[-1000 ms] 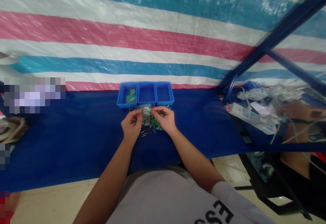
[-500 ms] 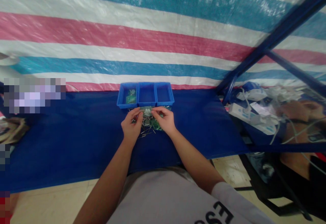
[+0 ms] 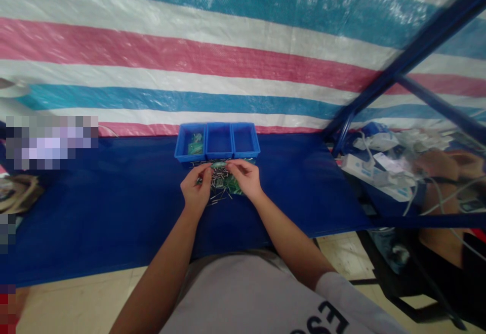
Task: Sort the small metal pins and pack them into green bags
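Note:
Between the fingertips of both hands is a small translucent plastic bag, pale grey-green, its contents hard to make out. My left hand pinches its left end with thumb and forefinger. At the opposite end, my right hand pinches it too. Below the bag lies a loose pile of thin metal pins, nail-like, with some strays toward me. Small green packets lie against the pile, partly hidden by my right hand.
Just beyond my hands stand three joined blue bins; the left one holds some green packets. Blue sheeting covers the table. To the right are a white power strip, cables and a blue metal frame. Another person's arm shows at far right.
The plastic bag has tipped or folded, so it now shows as a narrower strip and more of the metal pins are visible beneath. Both hands stay in nearly the same place.

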Available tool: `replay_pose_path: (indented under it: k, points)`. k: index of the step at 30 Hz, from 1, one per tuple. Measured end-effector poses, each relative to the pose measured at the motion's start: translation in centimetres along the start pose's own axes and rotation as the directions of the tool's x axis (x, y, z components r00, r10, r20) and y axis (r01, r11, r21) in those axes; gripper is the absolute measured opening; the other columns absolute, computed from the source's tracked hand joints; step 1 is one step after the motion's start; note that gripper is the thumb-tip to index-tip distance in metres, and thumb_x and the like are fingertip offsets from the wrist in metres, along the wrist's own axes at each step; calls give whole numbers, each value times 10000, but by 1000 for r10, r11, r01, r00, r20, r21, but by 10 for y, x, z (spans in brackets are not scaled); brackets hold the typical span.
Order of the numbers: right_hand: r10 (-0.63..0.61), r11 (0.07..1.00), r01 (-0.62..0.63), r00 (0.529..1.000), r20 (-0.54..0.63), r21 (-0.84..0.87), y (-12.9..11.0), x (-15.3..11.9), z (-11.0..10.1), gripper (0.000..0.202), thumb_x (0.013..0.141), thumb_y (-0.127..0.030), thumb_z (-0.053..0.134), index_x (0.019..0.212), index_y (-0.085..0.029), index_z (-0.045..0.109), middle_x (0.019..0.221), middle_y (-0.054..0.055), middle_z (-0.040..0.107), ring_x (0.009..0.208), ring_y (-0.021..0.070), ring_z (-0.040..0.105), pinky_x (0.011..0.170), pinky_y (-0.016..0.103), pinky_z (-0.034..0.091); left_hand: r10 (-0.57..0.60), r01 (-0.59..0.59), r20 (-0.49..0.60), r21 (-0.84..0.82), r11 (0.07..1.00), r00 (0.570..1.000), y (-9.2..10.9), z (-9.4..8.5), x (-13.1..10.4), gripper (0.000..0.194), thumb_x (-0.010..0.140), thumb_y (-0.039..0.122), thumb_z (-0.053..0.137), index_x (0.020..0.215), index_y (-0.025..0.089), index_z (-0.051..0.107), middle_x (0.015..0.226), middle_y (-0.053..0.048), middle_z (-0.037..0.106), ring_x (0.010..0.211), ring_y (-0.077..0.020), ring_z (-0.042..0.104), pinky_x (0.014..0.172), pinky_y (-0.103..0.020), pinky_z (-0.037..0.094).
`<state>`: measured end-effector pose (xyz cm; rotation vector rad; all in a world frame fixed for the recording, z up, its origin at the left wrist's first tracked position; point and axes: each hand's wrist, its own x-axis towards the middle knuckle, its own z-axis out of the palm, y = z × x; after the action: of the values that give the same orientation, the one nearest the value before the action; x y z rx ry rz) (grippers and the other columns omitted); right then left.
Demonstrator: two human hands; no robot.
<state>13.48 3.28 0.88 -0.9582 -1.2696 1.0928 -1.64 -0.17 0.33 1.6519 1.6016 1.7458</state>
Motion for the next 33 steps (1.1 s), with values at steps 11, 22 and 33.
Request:
replay_pose_path:
  k: [11, 22, 33]
  points:
    - [-68, 994, 64, 997, -35, -84, -2, 0, 0, 113, 731, -315, 731, 780, -217, 705, 806, 28, 725, 717, 164, 658, 650, 293, 522, 79, -80, -90, -5, 997, 993, -2, 5, 0, 100, 811, 243, 647, 874, 176, 684, 868, -35, 718, 722, -120, 660, 682, -253, 536]
    - [-57, 997, 57, 998, -17, -52, -3, 0, 1, 202, 734, -342, 719, 895, -221, 712, 757, 15, 702, 625, 138, 610, 620, 287, 508, -75, 74, -79, -15, 997, 994, 2, 7, 0, 294, 774, 300, 688, 1031, 165, 643, 845, -29, 709, 626, -92, 631, 609, -221, 525]
    - [-157, 979, 156, 988, 5, -129, -9, 1, -1, 126, 767, -355, 704, 767, -230, 713, 848, 38, 692, 722, 159, 617, 637, 296, 508, 95, -93, -31, 75, 993, 995, 3, 1, 5, 122, 804, 283, 655, 847, 181, 704, 762, -9, 637, 643, -105, 587, 628, -248, 501]
